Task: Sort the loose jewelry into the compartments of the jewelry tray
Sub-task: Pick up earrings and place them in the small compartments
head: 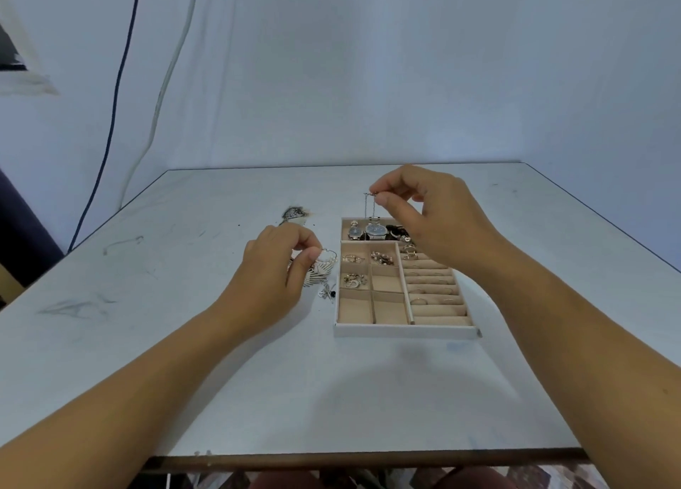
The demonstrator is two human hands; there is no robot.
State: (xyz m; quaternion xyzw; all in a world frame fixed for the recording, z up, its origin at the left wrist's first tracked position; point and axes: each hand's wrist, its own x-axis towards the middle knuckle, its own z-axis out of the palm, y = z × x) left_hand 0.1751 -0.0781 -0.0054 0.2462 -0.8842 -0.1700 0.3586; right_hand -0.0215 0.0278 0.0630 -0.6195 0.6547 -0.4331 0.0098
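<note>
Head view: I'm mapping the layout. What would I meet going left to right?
Blue cable → left hand pinching a silver hoop → small silver charm → jewelry tray; right hand, pinching a chain, overlaps the tray.

The beige jewelry tray (405, 330) lies flat, right of the table's middle. Its long far compartment holds two watches (368, 231) and dark pieces. Four of the six small square compartments hold small gold pieces, and the near two hold none. The ring rolls (436, 309) on its right carry a few rings. A thin silver chain (369, 208) hangs above the far compartment, pinched by the right hand (423, 215). Just left of the tray, the left hand (272, 267) pinches a pearl hoop (329, 255) over a silver leaf piece (320, 275). A small dark-stoned piece (328, 292) lies nearer, and another silver piece (294, 214) lies toward the far edge.
</note>
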